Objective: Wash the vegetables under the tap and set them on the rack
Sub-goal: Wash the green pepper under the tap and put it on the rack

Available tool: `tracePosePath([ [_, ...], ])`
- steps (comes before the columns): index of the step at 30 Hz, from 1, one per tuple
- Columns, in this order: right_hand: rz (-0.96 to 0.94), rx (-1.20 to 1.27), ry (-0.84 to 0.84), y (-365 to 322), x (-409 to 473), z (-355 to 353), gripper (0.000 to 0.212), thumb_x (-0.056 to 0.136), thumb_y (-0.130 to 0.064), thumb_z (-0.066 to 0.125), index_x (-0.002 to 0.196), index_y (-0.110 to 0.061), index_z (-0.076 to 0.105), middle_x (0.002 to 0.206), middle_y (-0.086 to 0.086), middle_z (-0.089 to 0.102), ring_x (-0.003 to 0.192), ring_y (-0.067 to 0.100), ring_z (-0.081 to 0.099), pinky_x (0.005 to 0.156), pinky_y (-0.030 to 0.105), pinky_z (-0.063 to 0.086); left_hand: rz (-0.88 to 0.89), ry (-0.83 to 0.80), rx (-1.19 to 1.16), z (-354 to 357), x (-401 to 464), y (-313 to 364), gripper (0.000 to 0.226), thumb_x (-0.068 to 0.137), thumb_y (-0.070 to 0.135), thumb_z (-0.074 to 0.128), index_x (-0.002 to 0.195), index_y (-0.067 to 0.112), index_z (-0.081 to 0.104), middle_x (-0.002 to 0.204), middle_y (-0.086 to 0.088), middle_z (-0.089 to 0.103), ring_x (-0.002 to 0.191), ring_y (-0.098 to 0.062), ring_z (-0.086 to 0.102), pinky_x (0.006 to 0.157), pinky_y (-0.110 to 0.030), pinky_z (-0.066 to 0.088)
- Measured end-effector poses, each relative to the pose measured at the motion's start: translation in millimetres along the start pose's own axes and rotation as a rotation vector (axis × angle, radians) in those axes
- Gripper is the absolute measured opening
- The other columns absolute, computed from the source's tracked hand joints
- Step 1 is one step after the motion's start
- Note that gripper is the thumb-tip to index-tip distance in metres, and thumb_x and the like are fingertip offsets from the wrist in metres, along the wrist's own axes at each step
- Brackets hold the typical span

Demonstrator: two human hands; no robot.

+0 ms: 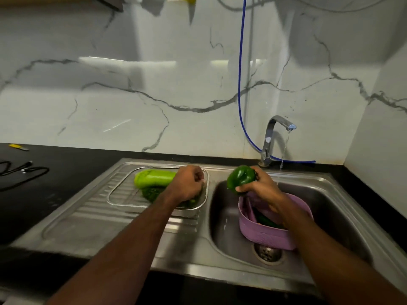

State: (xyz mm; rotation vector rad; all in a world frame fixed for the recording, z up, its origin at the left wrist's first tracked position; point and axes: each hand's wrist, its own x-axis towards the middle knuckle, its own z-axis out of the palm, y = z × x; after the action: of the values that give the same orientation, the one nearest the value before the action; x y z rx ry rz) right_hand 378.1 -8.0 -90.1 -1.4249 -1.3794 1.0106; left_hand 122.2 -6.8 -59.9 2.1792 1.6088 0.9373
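— Start at the left. What's your left hand doing?

— My left hand [189,182] is down on the rack [123,198], on its right side, fingers curled over the dark leafy greens [152,193] there. Whether I'm pinching them or just resting a closed fist on them, I can't tell. The pale green gourd [153,178] lies behind the greens, its long axis running left to right.

— And the pepper?

— My right hand [258,183] grips the green pepper [241,177] from its right side, held up over the left rim of the sink [222,230]. The purple basket [264,233] sits below in the bowl, something green in it.

— Which way does it have to go?

— Left, I'd say. The rack is just beside the pepper on that side; the tap [274,137], running, is off to the right. My right hand already has it, though my left is nearer the free spot.
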Motion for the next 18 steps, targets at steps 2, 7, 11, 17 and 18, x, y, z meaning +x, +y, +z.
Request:
tracePosePath([
  [2, -0.061, -0.061, -0.025, -17.1, -2.0, 19.8, 0.071, 0.060, -0.012, 0.096, 0.119, -0.028, 0.059, 0.116, 0.001, 0.068, 0.107, 0.021, 0.066, 0.086, 0.038, 0.057, -0.031, 0.001, 0.019, -9.6, -5.4, -18.2, 0.004, 0.082, 0.010, 0.071, 0.079, 0.012, 0.070, 0.072, 0.000, 0.065, 0.066, -0.011, 0.057, 0.056, -0.012, 0.038],
  [7, -0.190, -0.141, -0.109, -50.9, -6.1, 74.9, 0.084, 0.044, -0.033, 0.096, 0.118, -0.033, 0.056, 0.113, -0.004, 0.068, 0.103, 0.018, 0.069, 0.077, 0.038, 0.062, -0.117, -0.020, 0.055, -23.7, -16.9, -47.6, 0.005, 0.084, 0.012, 0.073, 0.079, 0.011, 0.070, 0.070, -0.002, 0.063, 0.063, -0.016, 0.057, 0.050, -0.016, 0.041],
  [11, -0.296, -0.286, -0.142, -63.3, -8.4, 112.9, 0.076, 0.060, -0.018, 0.094, 0.124, -0.034, 0.057, 0.113, -0.004, 0.066, 0.100, 0.018, 0.064, 0.071, 0.021, 0.049, -0.136, -0.029, 0.101, -31.6, -22.7, -61.8, 0.004, 0.083, 0.014, 0.072, 0.083, 0.010, 0.072, 0.085, -0.010, 0.069, 0.085, -0.028, 0.065, 0.068, -0.024, 0.042],
  [17, -0.258, -0.592, -0.231, -57.8, -7.6, 125.2, 0.077, 0.040, -0.056, 0.089, 0.107, -0.041, 0.054, 0.107, -0.009, 0.063, 0.103, 0.018, 0.060, 0.090, 0.036, 0.052, -0.140, -0.020, 0.088, -40.0, -24.4, -67.5, 0.020, 0.079, -0.002, 0.057, 0.085, 0.006, 0.074, 0.089, -0.012, 0.073, 0.088, -0.028, 0.068, 0.072, -0.024, 0.047],
  [18, -0.252, -0.643, -0.256, -56.4, -5.7, 124.7, 0.080, 0.035, -0.065, 0.082, 0.107, -0.043, 0.054, 0.111, -0.010, 0.061, 0.109, 0.020, 0.058, 0.098, 0.044, 0.050, -0.147, -0.013, 0.080, -40.9, -23.2, -68.7, 0.023, 0.078, -0.005, 0.055, 0.085, 0.006, 0.074, 0.087, -0.012, 0.073, 0.088, -0.029, 0.068, 0.072, -0.026, 0.049],
])
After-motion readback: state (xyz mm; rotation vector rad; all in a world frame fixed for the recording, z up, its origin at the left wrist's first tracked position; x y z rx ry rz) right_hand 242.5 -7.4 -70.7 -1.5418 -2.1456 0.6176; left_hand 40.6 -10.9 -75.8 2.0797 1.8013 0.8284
